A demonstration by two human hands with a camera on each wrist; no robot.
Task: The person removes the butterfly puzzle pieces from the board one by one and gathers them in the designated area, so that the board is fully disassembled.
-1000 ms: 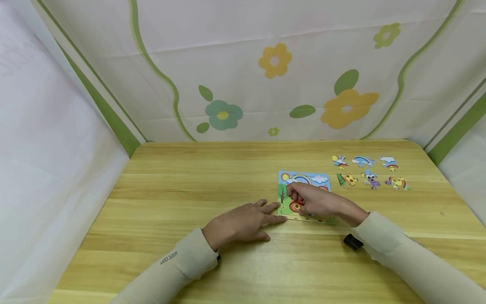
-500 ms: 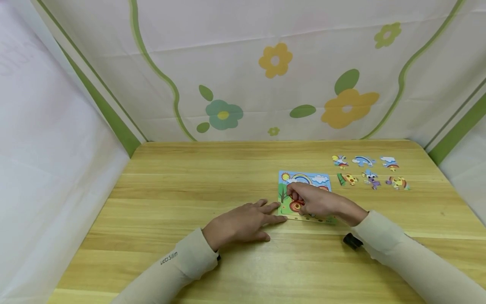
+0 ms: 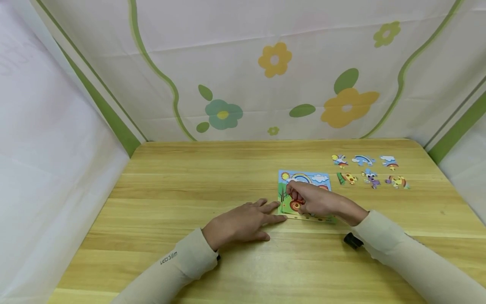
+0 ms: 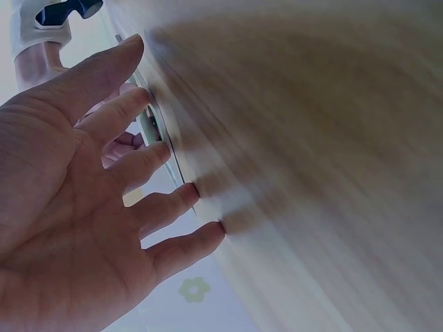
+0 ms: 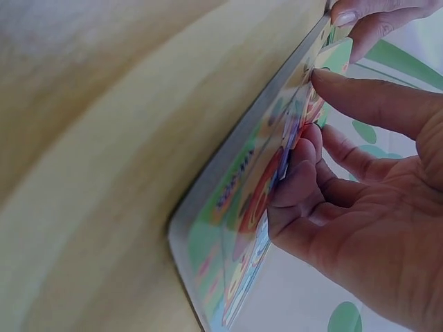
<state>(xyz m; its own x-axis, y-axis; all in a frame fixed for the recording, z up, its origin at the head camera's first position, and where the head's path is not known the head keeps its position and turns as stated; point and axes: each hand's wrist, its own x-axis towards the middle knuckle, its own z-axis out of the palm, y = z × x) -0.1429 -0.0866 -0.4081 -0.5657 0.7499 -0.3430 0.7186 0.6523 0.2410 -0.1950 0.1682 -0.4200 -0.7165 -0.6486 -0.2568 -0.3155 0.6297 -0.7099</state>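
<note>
A small puzzle board (image 3: pixel 303 174) printed with a sun, rainbow and clouds lies flat on the wooden table. Over its middle, my right hand (image 3: pixel 313 199) has its fingers curled and pinches a puzzle piece (image 3: pixel 295 205) with green and red print at the lower left. In the right wrist view this piece (image 5: pixel 337 57) tilts up from the board's surface, with the thumb at its near side; the fingers hide part of it. My left hand (image 3: pixel 243 223) rests palm down with spread fingers, fingertips at the board's left edge. In the left wrist view its fingers (image 4: pixel 169 207) touch the tabletop.
Several loose puzzle pieces (image 3: pixel 371 179) lie in two rows right of the board, near the back right of the table (image 3: pixel 190 177). A flowered white curtain (image 3: pixel 243 84) hangs along the back edge. A black wrist device (image 3: pixel 353 240) sticks out by the right cuff.
</note>
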